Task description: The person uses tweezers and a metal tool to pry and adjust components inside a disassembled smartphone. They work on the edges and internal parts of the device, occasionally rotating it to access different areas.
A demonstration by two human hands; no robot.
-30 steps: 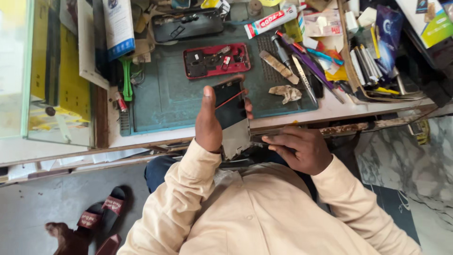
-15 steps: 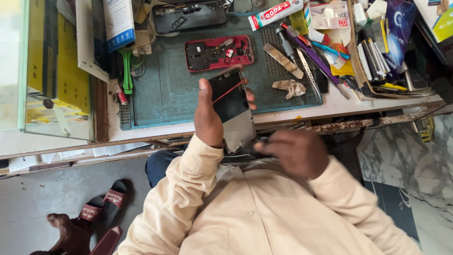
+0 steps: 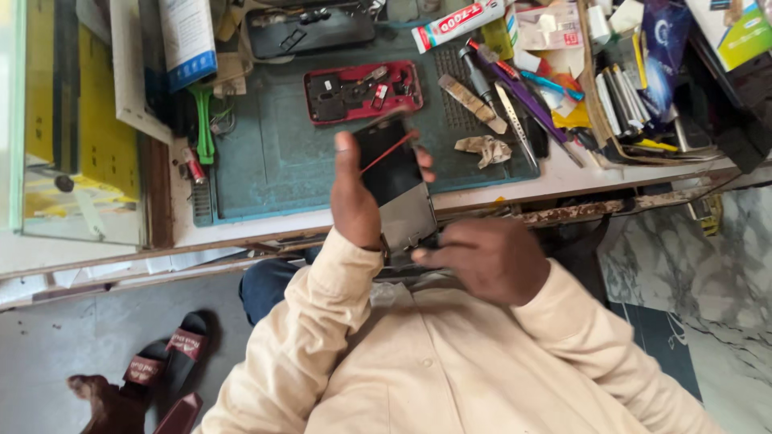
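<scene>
Two hands are working close together at the near edge of a cluttered bench. The left hand (image 3: 354, 197) is wrapping around a dark phone screen panel (image 3: 394, 181), thumb along its left edge and fingertips showing past the right edge, holding it tilted above the green work mat (image 3: 265, 153). A thin red strip is crossing the panel's glass diagonally. The right hand (image 3: 486, 257) is sitting at about five o'clock from the panel, fingers curled and touching its lower end; whether it is pinching anything I cannot tell, as the fingertips are blurred.

At twelve o'clock from the panel, a red phone frame (image 3: 362, 91) is lying flat on the mat with its insides exposed. At two o'clock, a crumpled cloth scrap (image 3: 484, 149) is resting near tweezers (image 3: 515, 120) and a white glue tube (image 3: 457, 24). At ten o'clock, a green plastic tool (image 3: 203, 120) is lying at the mat's left edge.
</scene>
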